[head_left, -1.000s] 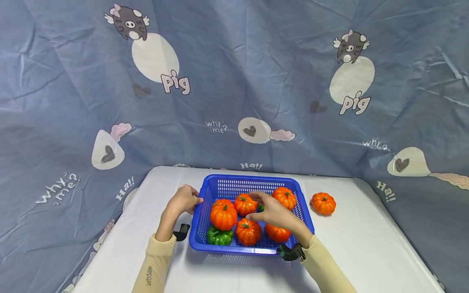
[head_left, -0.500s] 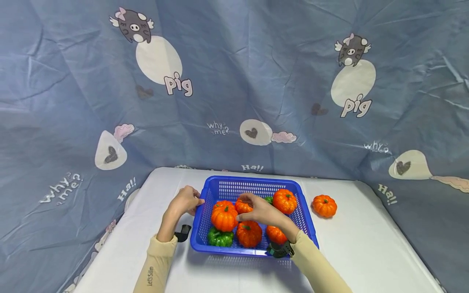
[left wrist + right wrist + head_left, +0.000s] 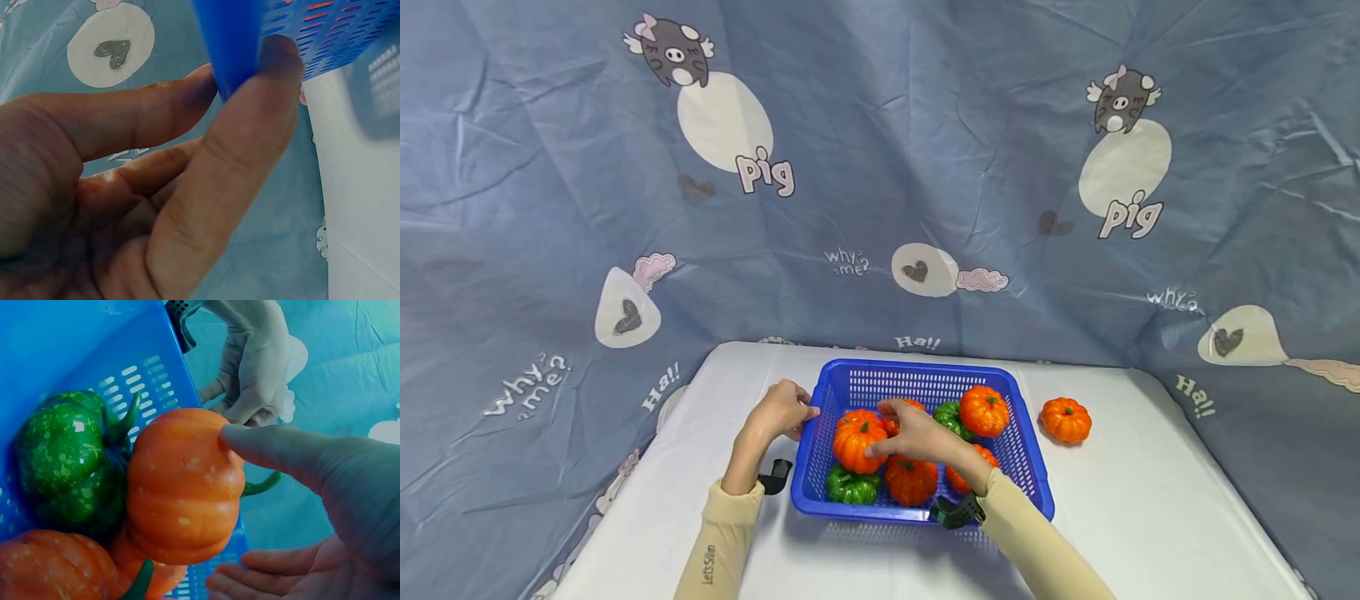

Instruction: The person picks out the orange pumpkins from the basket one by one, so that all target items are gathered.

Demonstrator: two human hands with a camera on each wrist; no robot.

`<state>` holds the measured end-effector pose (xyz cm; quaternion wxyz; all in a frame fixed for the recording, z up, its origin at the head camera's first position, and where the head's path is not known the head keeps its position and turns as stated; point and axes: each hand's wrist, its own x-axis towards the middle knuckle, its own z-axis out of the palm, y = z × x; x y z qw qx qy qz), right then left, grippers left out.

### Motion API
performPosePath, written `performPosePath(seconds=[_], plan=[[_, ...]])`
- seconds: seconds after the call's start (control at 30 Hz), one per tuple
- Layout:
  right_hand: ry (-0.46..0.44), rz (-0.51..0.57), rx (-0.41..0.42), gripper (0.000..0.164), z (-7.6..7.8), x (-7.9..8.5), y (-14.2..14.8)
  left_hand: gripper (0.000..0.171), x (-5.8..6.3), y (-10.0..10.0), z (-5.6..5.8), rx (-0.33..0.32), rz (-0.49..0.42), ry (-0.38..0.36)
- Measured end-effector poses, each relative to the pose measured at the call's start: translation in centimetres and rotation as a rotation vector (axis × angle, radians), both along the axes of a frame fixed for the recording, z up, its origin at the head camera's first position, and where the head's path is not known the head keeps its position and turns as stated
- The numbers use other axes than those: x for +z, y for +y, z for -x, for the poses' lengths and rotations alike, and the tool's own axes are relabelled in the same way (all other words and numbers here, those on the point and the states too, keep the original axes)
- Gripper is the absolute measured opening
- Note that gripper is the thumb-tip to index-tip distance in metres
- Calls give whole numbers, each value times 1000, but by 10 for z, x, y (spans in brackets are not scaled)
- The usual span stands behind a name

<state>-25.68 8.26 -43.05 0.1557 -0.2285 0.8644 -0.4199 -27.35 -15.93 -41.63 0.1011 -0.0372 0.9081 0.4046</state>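
My left hand pinches the left rim of a blue plastic basket between thumb and finger, as the left wrist view shows on the rim. Over the basket, my right hand has its thumb and fingers spread around the right side of an orange pumpkin. In the right wrist view the thumb tip overlaps that pumpkin, while the other fingers stand apart from it. A speckled green pumpkin lies beside it. My right hand partly hides another orange pumpkin behind it.
More pumpkins lie in the basket: an orange one in front, a green one and an orange one at the right. One orange pumpkin sits on the white table, right of the basket. Patterned cloth hangs behind.
My right hand has moved left across the basket, from the middle pumpkins to the left orange one. The green pumpkin at the right has come into view. My left hand keeps its hold.
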Motion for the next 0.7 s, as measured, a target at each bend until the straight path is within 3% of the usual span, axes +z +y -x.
performPosePath(seconds=[0.33, 0.7], plan=[[-40, -79, 11, 79, -2, -2, -6, 23, 0, 0, -1, -7, -3, 3], [-2, -137, 33, 76, -2, -3, -10, 23, -1, 0, -2, -10, -15, 14]])
